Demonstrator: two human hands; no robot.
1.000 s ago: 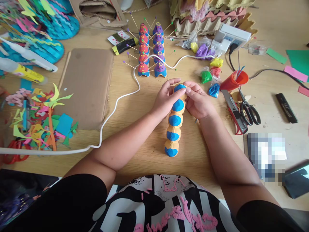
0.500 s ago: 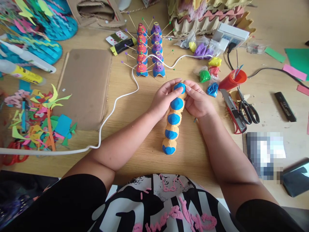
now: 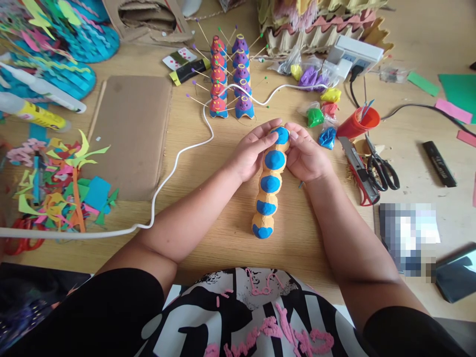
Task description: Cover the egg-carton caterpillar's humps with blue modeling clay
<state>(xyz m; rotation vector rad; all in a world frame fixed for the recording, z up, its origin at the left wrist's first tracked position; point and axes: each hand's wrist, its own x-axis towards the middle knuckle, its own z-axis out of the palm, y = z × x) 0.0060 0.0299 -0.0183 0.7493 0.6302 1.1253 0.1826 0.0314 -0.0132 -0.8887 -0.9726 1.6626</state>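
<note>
A tan strip of egg carton with a blue clay cap on each bump slants up from the table's middle. Its far end is gripped between my left hand and my right hand. My left thumb presses on the topmost blue cap; my right thumb is at that cap's right edge. The fingertips behind the strip are partly hidden. Beyond my hands stand two finished-looking carton caterpillars, a red one and a purple one, with pin-like sticks poking out.
A white cable crosses the table to a power adapter. Bagged clay, a tilted red cup, a box cutter and black scissors lie right. Cardboard and paper scraps lie left.
The near end of the carton strip has shifted slightly to the right, and its top cap has moved a little right too. Both hands keep their hold.
</note>
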